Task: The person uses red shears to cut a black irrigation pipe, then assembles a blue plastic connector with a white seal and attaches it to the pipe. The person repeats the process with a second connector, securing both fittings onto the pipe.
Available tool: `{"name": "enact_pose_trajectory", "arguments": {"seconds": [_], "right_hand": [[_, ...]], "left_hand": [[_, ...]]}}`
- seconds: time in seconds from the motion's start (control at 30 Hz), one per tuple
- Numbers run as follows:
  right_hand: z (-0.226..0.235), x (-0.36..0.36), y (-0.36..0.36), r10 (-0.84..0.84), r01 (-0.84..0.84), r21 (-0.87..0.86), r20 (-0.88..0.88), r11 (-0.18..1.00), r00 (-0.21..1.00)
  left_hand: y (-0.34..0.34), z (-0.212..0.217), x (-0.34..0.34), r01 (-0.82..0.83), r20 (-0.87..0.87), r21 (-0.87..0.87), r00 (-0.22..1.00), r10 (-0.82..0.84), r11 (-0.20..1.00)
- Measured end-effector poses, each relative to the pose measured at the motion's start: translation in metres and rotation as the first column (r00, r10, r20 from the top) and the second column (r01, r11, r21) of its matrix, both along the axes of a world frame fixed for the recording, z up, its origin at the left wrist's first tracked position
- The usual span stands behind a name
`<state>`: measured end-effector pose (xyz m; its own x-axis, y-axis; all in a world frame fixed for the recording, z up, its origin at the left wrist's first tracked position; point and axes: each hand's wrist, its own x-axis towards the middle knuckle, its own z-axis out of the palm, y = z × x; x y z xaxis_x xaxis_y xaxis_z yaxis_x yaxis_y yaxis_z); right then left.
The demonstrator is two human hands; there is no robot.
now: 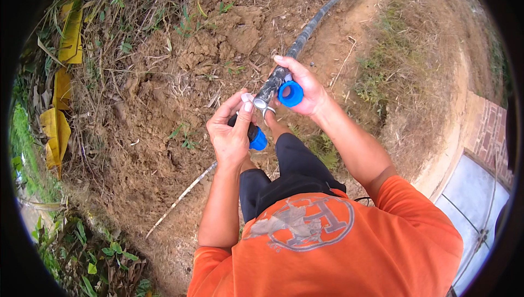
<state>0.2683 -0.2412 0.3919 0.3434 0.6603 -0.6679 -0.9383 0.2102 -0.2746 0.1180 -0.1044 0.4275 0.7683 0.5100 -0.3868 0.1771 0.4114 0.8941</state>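
My right hand (307, 87) grips the end of a long black pipe (305, 32) that runs away across the bare soil, and a blue ring-shaped nut (290, 94) sits against its palm. A small metal piece (262, 104) shows at the pipe's end. My left hand (232, 130) holds a black fitting with a blue cap (256, 140) and pinches a small white part (247, 98) right by the pipe's end. Both hands meet in front of my chest.
Loose brown soil and dry grass lie all around. A thin pale stick (183, 196) lies on the ground at lower left. Yellow dried leaves (60, 90) and green weeds line the left edge. A brick and concrete edge (486, 150) curves along the right.
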Motion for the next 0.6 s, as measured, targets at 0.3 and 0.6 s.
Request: {"name": "enact_pose_trajectory", "arguments": {"seconds": [0.3, 0.6], "right_hand": [[0.000, 0.001, 0.017, -0.108, 0.108, -0.021, -0.037, 0.994, 0.993], [-0.003, 0.001, 0.019, -0.142, 0.141, -0.067, -0.022, 0.988, 0.990]], "left_hand": [[-0.012, 0.012, -0.004, -0.154, 0.075, 0.016, 0.986, 0.152, 0.988], [-0.003, 0.008, -0.003, -0.072, 0.157, 0.128, 0.986, 0.051, 0.989]]}}
